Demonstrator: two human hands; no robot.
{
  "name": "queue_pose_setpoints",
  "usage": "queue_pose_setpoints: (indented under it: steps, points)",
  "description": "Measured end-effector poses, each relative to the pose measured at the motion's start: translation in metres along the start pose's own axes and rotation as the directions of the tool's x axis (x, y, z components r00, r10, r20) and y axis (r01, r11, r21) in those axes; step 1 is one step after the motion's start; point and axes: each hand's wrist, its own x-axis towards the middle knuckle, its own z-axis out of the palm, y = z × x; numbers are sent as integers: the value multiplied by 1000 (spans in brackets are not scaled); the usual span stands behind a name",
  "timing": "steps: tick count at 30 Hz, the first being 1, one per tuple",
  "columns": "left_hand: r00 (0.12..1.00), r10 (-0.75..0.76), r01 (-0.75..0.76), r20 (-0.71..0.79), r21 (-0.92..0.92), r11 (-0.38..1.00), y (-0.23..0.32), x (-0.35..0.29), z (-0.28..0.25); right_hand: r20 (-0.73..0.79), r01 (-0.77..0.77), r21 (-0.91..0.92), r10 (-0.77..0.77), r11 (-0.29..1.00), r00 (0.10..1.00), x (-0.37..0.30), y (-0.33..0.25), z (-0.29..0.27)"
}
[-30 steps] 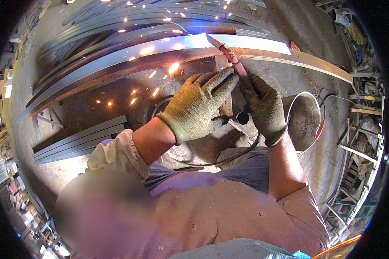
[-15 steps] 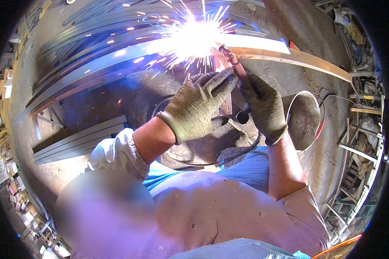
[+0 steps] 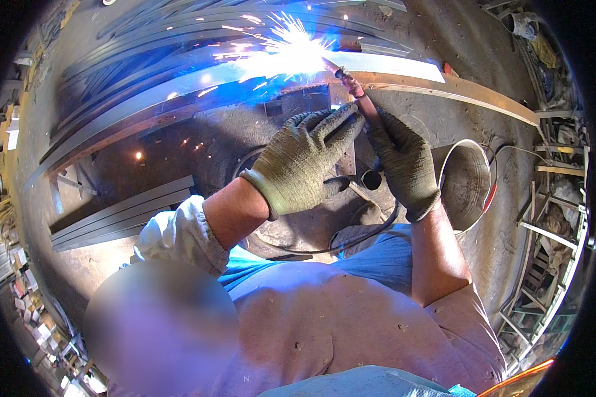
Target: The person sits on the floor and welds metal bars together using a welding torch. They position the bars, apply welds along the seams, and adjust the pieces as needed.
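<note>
My right hand (image 3: 407,162), in a grey-green work glove, is wrapped round the handle of a welding torch (image 3: 369,111). The torch's neck slants up and left to a blinding arc, which hides its tip and the joint. Sparks fly mostly left from there. The arc burns at a long, pale metal bar (image 3: 397,65), along the top of a brown beam (image 3: 457,94). My left hand (image 3: 304,159), gloved too, has its fingers stretched out toward the right. Their tips rest against or just beside the torch neck, and the thumb stands apart below them.
A metal bucket (image 3: 469,178) stands on the floor right of my right hand. The dark cable (image 3: 377,229) loops below my hands. Grey metal bars (image 3: 126,215) lie at the left, with more lengths beyond the beam. Metal racks (image 3: 563,165) line the right side.
The arc's glare has shrunk and the sparks are fewer, showing more of the beam and dark floor under it. My hands and the torch have hardly moved.
</note>
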Motion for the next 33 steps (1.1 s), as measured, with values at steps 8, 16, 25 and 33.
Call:
queue_pose_setpoints:
  steps: [8,16,25,33]
  points:
    - [996,59,-56,-70,42,998,-4,0,1,51,-107,111,101,988,994,-3,-16,-2]
    - [998,58,-56,-20,89,994,0,-1,-3,10,-38,52,38,998,999,-2,0,1]
    - [994,90,-80,-67,137,987,-4,-3,3,19,-95,100,93,990,995,-4,-12,2]
    - [998,57,-55,-14,76,996,0,-2,1,8,-80,22,80,997,997,-5,-13,-2]
